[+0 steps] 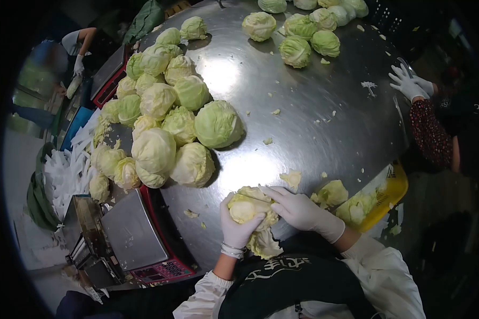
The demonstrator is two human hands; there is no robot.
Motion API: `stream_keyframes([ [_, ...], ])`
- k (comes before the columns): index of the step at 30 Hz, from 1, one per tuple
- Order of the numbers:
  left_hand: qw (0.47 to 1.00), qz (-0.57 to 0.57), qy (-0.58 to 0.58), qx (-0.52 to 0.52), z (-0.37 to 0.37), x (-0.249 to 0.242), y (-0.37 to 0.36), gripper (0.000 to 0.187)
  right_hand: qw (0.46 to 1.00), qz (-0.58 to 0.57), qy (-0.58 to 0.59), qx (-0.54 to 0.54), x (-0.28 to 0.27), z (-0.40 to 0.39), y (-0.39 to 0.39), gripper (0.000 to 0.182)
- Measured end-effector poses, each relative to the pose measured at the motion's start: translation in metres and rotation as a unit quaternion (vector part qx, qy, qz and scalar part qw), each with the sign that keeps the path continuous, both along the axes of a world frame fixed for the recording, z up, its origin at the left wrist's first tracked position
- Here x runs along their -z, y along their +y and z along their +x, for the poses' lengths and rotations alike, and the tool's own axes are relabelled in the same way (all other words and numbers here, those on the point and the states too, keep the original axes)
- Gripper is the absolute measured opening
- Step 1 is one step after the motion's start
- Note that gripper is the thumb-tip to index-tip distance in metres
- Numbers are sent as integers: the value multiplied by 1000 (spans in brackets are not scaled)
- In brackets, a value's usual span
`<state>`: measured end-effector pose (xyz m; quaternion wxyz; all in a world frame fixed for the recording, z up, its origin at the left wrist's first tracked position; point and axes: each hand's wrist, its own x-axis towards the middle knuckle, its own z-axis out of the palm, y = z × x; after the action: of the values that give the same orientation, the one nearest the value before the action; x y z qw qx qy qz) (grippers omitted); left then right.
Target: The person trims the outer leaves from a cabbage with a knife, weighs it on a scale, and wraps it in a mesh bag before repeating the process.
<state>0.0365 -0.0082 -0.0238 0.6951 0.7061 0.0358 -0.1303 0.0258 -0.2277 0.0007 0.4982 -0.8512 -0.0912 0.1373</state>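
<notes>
In my left hand, gloved in white, I hold a trimmed cabbage from its left and underside, fingers curled round it. A loose outer leaf hangs below the cabbage, toward my apron. My right hand, also gloved, is closed at the cabbage's right side, index finger stretched over the top. A thin blade like a knife's runs from it across the cabbage; the handle is hidden in the glove. Cut leaves lie on the metal table just beyond my right hand.
Many cabbages are heaped at the left; more sit at the far side. A red scale stands at front left. A yellow crate with leaves is at right. Another person's gloved hands rest at the table's right edge.
</notes>
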Motion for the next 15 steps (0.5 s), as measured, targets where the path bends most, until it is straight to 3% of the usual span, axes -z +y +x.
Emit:
stream_keyframes([
  [4,1000,6,-9,-5,-3,1,-4,93,999,-41,20,-5,2,9,8,46],
  [7,999,36,-31,3,-5,4,-4,95,998,1,-29,50,25,16,14,43],
  [9,999,25,-24,11,-1,5,1,96,989,116,-15,86,31,22,13,41],
  [10,1000,14,-15,18,0,7,6,98,989,116,-16,86,42,23,13,41],
  [12,999,10,-24,47,-1,18,17,101,972,157,93,147,65,26,12,41],
  [15,991,9,-75,113,1,10,29,106,953,180,142,197,71,16,10,40],
])
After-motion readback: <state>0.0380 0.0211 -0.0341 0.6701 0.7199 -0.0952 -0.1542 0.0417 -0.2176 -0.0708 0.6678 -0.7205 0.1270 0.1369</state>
